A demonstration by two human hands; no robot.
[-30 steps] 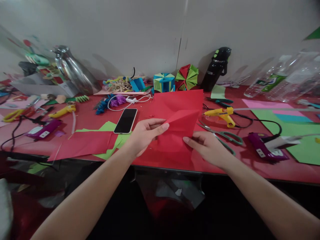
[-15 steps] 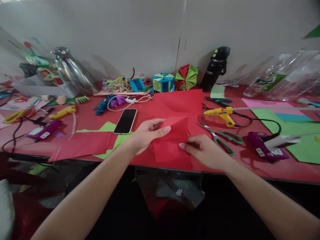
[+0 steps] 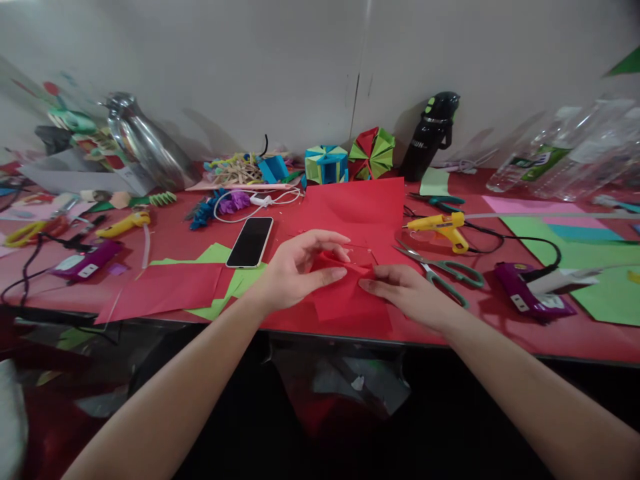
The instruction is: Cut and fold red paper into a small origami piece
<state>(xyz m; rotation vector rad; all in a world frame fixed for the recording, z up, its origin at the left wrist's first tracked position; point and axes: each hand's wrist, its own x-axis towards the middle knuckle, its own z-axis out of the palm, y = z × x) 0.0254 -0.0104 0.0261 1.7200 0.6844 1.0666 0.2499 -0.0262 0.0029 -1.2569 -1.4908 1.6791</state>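
A piece of red paper (image 3: 345,297) is between my hands, above the front edge of the red table. My left hand (image 3: 305,270) curves round its left side, the thumb on the paper and the fingers apart above its top edge. Thumb and fingers of my right hand (image 3: 400,290) pinch the paper's upper right side. Behind lies a larger red sheet (image 3: 355,203). A black phone (image 3: 251,242) is left of my left hand, and grey-green scissors (image 3: 447,270) lie beyond my right hand.
A yellow glue gun (image 3: 440,227) and a purple power strip (image 3: 533,293) are at the right. Red paper (image 3: 165,288) overlaps green sheets at the left. A black bottle (image 3: 430,137), paper models (image 3: 326,165) and a metal jug (image 3: 147,143) stand along the wall.
The paper's top edge has dropped and tilted toward the table. My left fingers have lifted and spread over it. My right hand has moved slightly up along its right side.
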